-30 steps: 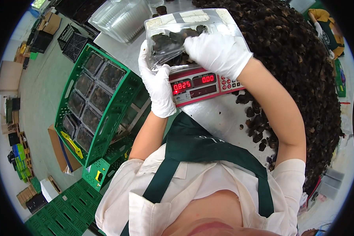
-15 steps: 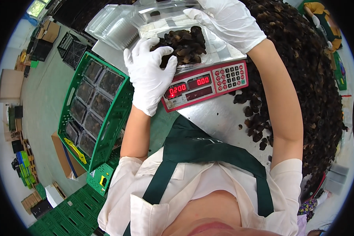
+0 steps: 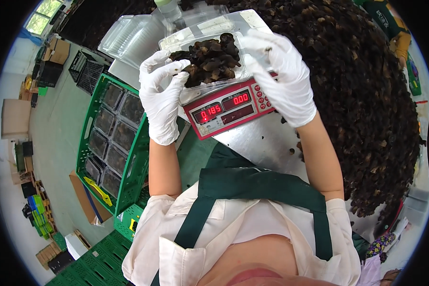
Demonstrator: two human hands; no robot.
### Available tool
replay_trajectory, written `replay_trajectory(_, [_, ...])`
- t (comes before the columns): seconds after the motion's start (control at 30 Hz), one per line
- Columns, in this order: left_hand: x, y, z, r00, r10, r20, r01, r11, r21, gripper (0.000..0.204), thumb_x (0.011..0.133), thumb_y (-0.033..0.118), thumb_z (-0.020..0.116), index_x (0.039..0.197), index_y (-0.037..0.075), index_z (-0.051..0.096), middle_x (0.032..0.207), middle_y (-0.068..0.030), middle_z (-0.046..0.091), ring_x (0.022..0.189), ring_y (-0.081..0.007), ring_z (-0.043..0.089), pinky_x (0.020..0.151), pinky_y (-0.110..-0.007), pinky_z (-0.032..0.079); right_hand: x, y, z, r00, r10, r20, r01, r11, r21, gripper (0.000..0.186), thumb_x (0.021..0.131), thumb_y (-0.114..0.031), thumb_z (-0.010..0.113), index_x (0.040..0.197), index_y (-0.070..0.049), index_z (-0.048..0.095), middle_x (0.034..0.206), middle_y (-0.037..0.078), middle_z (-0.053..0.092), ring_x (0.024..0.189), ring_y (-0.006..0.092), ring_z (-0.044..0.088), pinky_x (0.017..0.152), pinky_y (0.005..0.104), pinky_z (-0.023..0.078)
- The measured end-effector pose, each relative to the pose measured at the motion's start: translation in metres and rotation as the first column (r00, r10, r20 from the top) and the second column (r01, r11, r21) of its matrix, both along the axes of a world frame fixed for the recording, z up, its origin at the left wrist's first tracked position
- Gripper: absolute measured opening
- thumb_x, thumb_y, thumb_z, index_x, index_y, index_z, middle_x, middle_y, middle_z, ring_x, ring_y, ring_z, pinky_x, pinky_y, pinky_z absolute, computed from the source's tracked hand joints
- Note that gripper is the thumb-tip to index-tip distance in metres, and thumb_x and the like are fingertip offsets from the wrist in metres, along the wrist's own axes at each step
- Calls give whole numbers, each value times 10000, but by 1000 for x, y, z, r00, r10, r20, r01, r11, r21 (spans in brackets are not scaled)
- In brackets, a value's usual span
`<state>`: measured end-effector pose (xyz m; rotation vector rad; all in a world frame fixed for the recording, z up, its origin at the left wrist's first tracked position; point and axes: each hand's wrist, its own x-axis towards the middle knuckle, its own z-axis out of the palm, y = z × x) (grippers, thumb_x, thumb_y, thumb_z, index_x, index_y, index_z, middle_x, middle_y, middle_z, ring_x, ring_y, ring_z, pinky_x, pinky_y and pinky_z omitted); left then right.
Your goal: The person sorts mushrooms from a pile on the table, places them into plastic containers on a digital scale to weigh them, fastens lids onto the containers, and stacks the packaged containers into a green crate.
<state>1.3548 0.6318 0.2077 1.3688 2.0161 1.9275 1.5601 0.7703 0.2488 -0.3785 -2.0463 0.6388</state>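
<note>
A clear plastic box [image 3: 243,71] filled with dark, frilly wood ear mushrooms [image 3: 209,61] sits on a red and white digital scale [image 3: 214,125], whose red display is lit. My left hand [image 3: 163,97], in a white glove, curls at the box's left side. Its thumb and index finger close in against the rim and the mushrooms there. On the other side, my white-gloved right hand [image 3: 286,81] hovers by the box's right edge. Its fingers are blurred by motion but look stretched out and apart, and nothing clear shows between them.
Nested clear plastic boxes [image 3: 128,40] stand left of the scale. A green crate [image 3: 120,183] of filled boxes is at my left. Loose wood ear mushrooms [image 3: 362,105] heap up on the right. A green-capped bottle [image 3: 169,9] stands behind. Another person [image 3: 388,24] is at far right.
My right hand has come down from the far side to the box's right edge. The left hand stays at the left side. The scale's reading has dropped. A bottle shows at the back.
</note>
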Motion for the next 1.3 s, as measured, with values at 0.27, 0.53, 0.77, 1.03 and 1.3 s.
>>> replay_trajectory(0.27, [74,18,-13,964,-261,-58,266,954,137,330,692,-139,792,967,43,795,1260,-104,563,1217,-263,573,990,-357,513,53,-45,-32,985,165,-52,-166,815,-556,473,910,-115,790,1345,-38,619,1144,95,696,961,127,659,822,274,550])
replay_trajectory(0.53, [192,21,-89,750,-613,248,658,730,-185,335,864,-66,753,1179,41,715,1277,-130,564,1221,-259,577,1032,-385,527,266,-66,-106,940,62,337,258,519,-815,261,948,-214,694,1144,-44,718,1012,115,746,897,206,713,837,340,565])
replay_trajectory(0.77, [231,29,-115,650,-728,218,747,557,-364,297,917,-110,659,1161,47,727,1211,-124,613,1101,-239,656,962,-325,549,390,-118,-84,406,-370,835,795,594,-123,345,887,-317,791,1112,-58,758,963,103,730,841,252,701,810,326,567])
replay_trajectory(1.03, [252,6,-103,642,-766,27,707,578,-407,271,907,-37,664,1153,60,725,1148,-113,693,1060,-252,690,921,-322,559,302,-84,-154,493,-419,762,721,687,-89,373,882,-141,709,1246,-187,641,1150,74,642,1002,290,675,809,392,571])
replay_trajectory(1.3, [218,-32,-100,674,-738,-41,677,639,-366,288,868,-66,673,1104,92,722,1079,-60,701,941,-236,706,816,-300,575,283,-97,-126,820,-393,417,561,698,-445,202,877,37,656,1076,9,656,1102,114,684,1058,229,652,979,328,496])
